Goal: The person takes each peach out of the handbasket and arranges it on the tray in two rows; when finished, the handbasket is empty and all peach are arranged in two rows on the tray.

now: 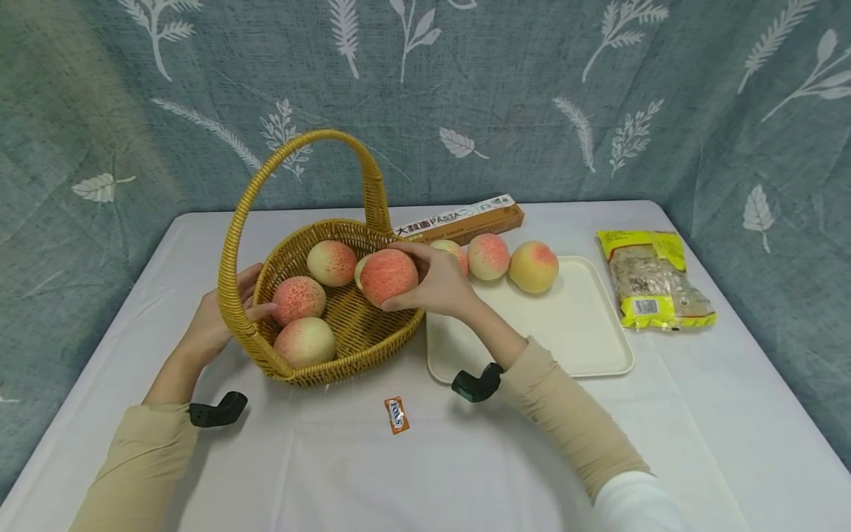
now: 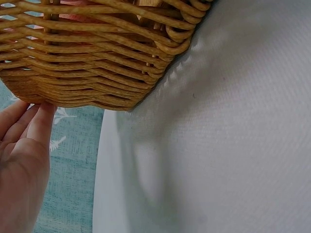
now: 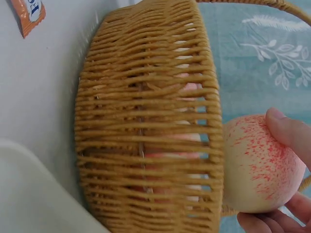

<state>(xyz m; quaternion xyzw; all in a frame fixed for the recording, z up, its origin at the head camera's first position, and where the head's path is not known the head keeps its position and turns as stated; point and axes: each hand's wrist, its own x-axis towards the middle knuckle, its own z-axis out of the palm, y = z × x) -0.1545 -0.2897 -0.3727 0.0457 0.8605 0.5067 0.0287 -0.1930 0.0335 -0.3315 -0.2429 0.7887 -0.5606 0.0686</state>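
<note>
The right hand (image 1: 442,284) grips a round red-and-cream peach (image 1: 388,279) between thumb and fingers, above the right side of an oval golden-brown wicker basket (image 1: 382,347) with a tall arched handle. The right wrist view shows this held peach just beyond the basket's rim. The left hand (image 1: 209,321) grips the basket's left edge, its thumb laid over the rim and its other fingers outside.

Inside the basket, a far peach (image 1: 331,263), a left peach (image 1: 299,301) and a near peach (image 1: 304,343) lie along the left half; a paler peach (image 1: 360,272) is mostly hidden behind the one in the right hand. To the right, a partly covered peach (image 1: 452,253), a middle peach (image 1: 488,256) and a yellowish peach (image 1: 534,267) form a row along the far edge of a rectangular cream tray (image 1: 532,332). Beyond them lies a long brown cardboard pasta box (image 1: 459,219); farther right, a yellow-and-clear plastic bag (image 1: 654,284). A small orange wrapper (image 1: 397,415) lies near, on the white tablecloth (image 1: 319,458).

The step in hand appears to be the passing of one peach over the right rim while the basket is steadied; its direction, inward or outward, cannot be told. The next move probably calls for a secure hold, clearance of the rim and the paler peach, and a gentle release.
</note>
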